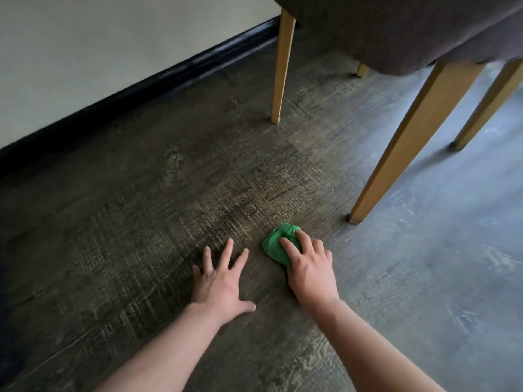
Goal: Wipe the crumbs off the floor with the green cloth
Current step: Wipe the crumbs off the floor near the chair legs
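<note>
The green cloth lies bunched on the dark wood-grain floor. My right hand presses down on the cloth, fingers curled over its near half. My left hand rests flat on the bare floor just left of the cloth, fingers spread, holding nothing. I cannot make out any crumbs on the floor.
A dark upholstered chair stands at the upper right on light wooden legs. Its nearest leg meets the floor just right of the cloth, and another leg stands farther back. A pale wall with a black skirting board runs along the left.
</note>
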`<state>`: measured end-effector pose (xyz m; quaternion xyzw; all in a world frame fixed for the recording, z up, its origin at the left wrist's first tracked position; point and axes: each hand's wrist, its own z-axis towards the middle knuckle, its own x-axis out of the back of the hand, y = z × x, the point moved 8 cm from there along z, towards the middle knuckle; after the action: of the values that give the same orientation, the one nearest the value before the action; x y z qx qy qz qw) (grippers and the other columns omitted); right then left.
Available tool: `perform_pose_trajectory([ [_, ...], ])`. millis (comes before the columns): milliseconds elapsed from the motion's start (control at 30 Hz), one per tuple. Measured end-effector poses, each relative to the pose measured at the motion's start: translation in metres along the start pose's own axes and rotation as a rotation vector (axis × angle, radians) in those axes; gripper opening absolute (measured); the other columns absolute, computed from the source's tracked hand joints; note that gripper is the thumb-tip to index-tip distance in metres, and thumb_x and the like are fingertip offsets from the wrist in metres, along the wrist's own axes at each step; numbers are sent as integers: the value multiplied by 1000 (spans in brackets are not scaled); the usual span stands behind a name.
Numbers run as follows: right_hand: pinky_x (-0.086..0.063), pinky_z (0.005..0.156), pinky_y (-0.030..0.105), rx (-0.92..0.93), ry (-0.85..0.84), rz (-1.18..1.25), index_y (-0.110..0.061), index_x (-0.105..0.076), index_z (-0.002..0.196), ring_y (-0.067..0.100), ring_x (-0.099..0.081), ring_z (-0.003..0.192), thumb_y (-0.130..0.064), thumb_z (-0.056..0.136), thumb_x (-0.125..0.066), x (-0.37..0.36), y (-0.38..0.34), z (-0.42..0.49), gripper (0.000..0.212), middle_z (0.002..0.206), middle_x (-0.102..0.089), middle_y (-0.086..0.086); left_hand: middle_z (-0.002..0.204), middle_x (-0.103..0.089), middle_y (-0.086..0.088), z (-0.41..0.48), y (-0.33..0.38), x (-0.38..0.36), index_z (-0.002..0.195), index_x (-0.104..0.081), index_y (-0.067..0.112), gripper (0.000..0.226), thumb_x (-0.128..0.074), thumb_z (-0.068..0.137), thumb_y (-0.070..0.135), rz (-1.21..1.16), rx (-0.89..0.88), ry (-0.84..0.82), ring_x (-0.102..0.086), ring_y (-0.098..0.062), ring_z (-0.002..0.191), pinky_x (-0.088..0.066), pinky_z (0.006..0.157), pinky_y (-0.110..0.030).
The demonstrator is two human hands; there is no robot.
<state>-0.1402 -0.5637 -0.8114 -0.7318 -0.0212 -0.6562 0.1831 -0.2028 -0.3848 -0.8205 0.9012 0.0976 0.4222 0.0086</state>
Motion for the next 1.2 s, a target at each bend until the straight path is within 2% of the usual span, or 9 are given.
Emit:
perform_pose_trajectory([
  [200, -52, 79, 49, 188, -53, -111, -32, -60, 134, 38, -60, 104, -26, 85, -66, 11, 22, 1, 50, 138, -60, 12, 169, 29, 8, 1, -4, 3, 160, 7, 44, 119, -79, 78, 54, 5, -5, -41, 12, -47, 156, -18, 124, -65],
  [400, -48, 86, 51, -177, 55, 24, -29, -58, 136, 43, -54, 110, -17, 85, -61, 0, -4, 7, 52, 143, -55, 16, 169, 31, 6, 1, -2, -1, 160, 10, 42, 124, -81, 76, 54, 36, -5, -15, 13, -48, 156, -17, 123, -67],
  [633, -54, 76, 46, 258, -6, -46, -35, -59, 131, 34, -62, 99, -28, 81, -69, 0, -1, -46, 52, 137, -61, 9, 170, 26, 9, -2, -5, 5, 161, 3, 42, 118, -79, 77, 54, -29, -28, -14, 12, -45, 157, -17, 124, -65],
  [800, -52, 80, 50, -258, 131, 40, -27, -61, 134, 43, -57, 102, -15, 78, -73, 9, 35, -17, 59, 140, -57, 16, 170, 24, 13, -2, -5, 7, 162, -4, 43, 108, -76, 82, 51, -106, -14, -33, 15, -43, 157, -13, 125, -65],
  [900, -51, 84, 50, -146, 47, 96, -28, -60, 135, 41, -56, 108, -19, 79, -68, -4, -17, -16, 57, 140, -57, 14, 172, 17, 12, 1, -6, 8, 161, -13, 42, 96, -70, 85, 54, -160, 4, 6, 11, -44, 157, -12, 125, -65],
  [1000, -50, 99, 44, -82, -91, 376, -29, -60, 137, 36, -58, 117, -21, 77, -67, 3, -27, -8, 61, 138, -57, 8, 173, -15, 3, 2, -6, 28, 153, -41, 33, 68, -63, 91, 51, -402, 54, 113, -13, -37, 157, -19, 127, -50],
  [1067, -47, 107, 39, -129, -120, 660, -28, -59, 137, 28, -59, 122, -24, 75, -65, 26, -24, -2, 62, 135, -59, 4, 158, -48, -4, -7, 1, 45, 142, -57, 28, 50, -63, 95, 43, -824, 111, 140, -45, -27, 142, -35, 119, -39],
  [1133, -45, 112, 42, -176, -134, 942, -35, -56, 138, 17, -58, 128, -37, 74, -64, 59, -31, -1, 65, 138, -59, -1, 139, -64, -6, -19, 25, 54, 132, -64, 28, 35, -62, 98, 38, -1374, 105, -20, -59, -24, 122, -44, 109, -42],
  [1200, -43, 115, 43, -202, -192, 1267, -45, -55, 138, 11, -56, 132, -44, 74, -64, 96, -44, -2, 65, 143, -60, -7, 130, -71, -9, -38, 53, 79, 130, -67, 24, 35, -62, 97, 33, -1725, -38, -160, -65, -28, 119, -48, 105, -46],
])
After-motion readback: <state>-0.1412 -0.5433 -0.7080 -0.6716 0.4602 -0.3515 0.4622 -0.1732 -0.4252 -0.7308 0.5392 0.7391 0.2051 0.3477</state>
